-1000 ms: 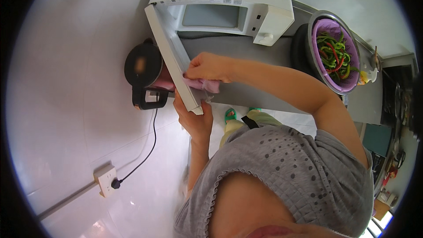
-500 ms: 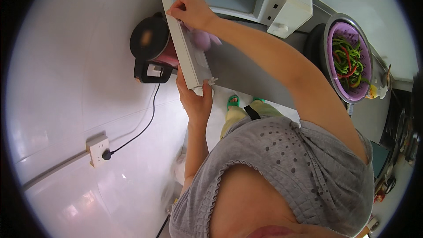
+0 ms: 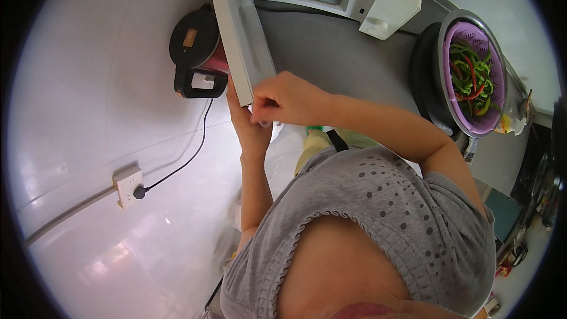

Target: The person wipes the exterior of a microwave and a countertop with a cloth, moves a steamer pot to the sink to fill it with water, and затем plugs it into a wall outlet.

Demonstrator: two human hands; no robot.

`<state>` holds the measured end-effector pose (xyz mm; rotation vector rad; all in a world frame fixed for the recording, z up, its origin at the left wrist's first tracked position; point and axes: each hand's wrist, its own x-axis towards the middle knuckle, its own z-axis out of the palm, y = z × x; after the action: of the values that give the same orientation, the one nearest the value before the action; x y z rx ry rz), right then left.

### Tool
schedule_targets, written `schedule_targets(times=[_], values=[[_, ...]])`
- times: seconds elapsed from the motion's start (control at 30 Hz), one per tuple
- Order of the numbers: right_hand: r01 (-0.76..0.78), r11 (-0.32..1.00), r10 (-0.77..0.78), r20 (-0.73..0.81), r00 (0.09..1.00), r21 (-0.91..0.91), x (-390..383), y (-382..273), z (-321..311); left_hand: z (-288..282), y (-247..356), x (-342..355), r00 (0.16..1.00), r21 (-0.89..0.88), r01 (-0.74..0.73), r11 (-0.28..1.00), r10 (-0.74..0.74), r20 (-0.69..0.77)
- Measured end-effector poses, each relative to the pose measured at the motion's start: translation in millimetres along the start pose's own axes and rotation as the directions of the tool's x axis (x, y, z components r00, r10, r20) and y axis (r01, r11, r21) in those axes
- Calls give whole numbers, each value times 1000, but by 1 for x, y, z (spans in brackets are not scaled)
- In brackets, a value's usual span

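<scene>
The white microwave (image 3: 387,9) has its door (image 3: 230,41) swung open toward me. My left hand (image 3: 253,136) grips the door's near end, its fingers along the outer face; my right hand partly covers it. My right hand (image 3: 289,97) is closed at the same near end of the door, fingers curled down close to my left hand. What it holds, if anything, is hidden. Beside the door's outer face stands a black and red electric kettle (image 3: 195,41).
At the right, a purple colander (image 3: 499,77) with cut green and red peppers sits in a metal bowl (image 3: 442,65). The grey counter (image 3: 331,53) lies below the microwave. A black cord runs from the kettle to a wall socket (image 3: 128,186).
My right hand has come down from the door's far part to its near end. The blurred purple, cloth-like thing under it no longer shows. My left hand stays at the door's near end.
</scene>
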<state>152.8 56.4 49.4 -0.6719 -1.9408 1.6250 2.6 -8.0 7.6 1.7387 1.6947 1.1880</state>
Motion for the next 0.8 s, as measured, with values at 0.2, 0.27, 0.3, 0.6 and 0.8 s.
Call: schedule_targets(times=[0.2,0.27,0.3,0.6,0.8], values=[[-267,903,285,-3,958,337,-21,55,-56,2,-1,0,1000,-39,-13,999,12,-26],[-220,898,267,-76,961,382,-16,95,-64,2,7,1,999,-82,37,996,-39,-23],[-207,894,269,-105,957,397,-12,117,-64,4,10,1,997,-78,62,995,-65,-31],[-146,846,329,-288,899,512,84,179,-52,11,12,-6,982,-21,167,986,-168,-82],[-78,997,78,-600,796,26,118,234,-31,20,8,-6,981,-65,163,985,-168,-93]])
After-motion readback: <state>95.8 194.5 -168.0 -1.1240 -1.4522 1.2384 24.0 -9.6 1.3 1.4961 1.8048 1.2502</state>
